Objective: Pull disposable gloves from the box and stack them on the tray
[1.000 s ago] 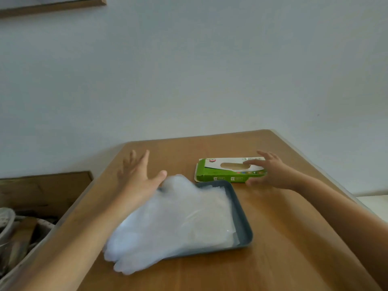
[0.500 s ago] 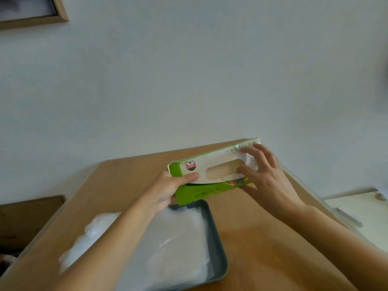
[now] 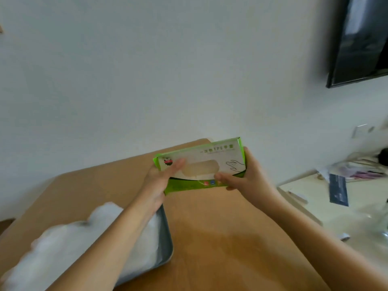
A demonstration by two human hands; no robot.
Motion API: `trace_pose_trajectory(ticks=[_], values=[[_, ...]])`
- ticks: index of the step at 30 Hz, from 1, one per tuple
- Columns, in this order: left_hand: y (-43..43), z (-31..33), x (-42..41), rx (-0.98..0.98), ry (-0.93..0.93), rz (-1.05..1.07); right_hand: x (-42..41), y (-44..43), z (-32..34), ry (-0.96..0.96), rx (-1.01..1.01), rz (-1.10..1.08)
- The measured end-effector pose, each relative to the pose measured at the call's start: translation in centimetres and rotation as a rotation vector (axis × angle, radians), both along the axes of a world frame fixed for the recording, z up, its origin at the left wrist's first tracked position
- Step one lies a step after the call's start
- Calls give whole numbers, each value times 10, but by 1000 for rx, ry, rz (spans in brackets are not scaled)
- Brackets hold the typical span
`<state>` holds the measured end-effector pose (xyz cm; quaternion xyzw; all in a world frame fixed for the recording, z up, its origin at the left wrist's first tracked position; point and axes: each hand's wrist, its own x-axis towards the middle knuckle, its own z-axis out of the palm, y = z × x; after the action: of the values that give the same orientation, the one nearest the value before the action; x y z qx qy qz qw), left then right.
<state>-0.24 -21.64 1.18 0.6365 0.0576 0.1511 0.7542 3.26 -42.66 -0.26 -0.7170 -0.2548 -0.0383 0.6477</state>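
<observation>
Green and white cardboard fills the middle of the view: the glove box (image 3: pixel 201 166) is up off the table (image 3: pixel 220 238), tilted so its white top face with the oval opening looks back toward the camera. Both hands are on it. The left hand (image 3: pixel 159 181) clamps the box's left end, thumb laid across the top face beside the little printed logo, the other fingers hidden underneath. The right hand (image 3: pixel 245 175) wraps the right end, its thumb pressed at the lower edge of the opening and its fingers curled round the far side (a firm two-handed hold, neither palm free). Through the oval opening there is a pale, filmy surface; whether a glove is poking out is too blurred to tell.

Down at lower left sits the grey tray (image 3: pixel 165 244), flat on the wooden table, and on it a heap of translucent white gloves (image 3: pixel 69 248). The heap spills past the tray's left side and is soft with motion blur. The left forearm crosses over it, so part of the pile is hidden.

Off to the right, apart from the table, a pale side surface (image 3: pixel 357 206) carries scattered papers and a dark booklet. A dark framed panel (image 3: pixel 361 38) hangs on the white wall at upper right.
</observation>
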Motion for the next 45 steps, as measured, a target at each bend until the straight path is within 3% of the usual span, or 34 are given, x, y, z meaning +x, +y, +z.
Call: trace_pose_trajectory(ticks=[4,7,9,13,16,19,22,26,32,39,45], values=[[-35,2,13,-61,31,57,-1,-31,7,2,34,-70],[-63,1,27,55,81,26,3,-69,7,17,56,-159],[-93,-7,36,290,158,-33,6,-104,6,13,93,-291],[-160,-45,37,970,240,-281,11,-174,-6,-6,74,-630],[-203,-68,28,1249,183,-533,6,-221,-32,-12,-120,-804],[-229,-74,32,1454,114,-556,-4,-259,-68,-9,-367,-974],[-237,-80,40,1520,113,-506,-17,-295,-113,97,-417,-1082],[-237,-85,41,1489,96,-489,-37,-329,-190,409,-386,-1171],[-235,-92,46,1453,82,-490,-39,-310,-280,704,-457,-984],[-234,-94,47,1423,73,-488,-18,-276,-299,802,-474,-793],[-234,-94,46,1423,51,-453,7,-265,-265,715,-394,-849]])
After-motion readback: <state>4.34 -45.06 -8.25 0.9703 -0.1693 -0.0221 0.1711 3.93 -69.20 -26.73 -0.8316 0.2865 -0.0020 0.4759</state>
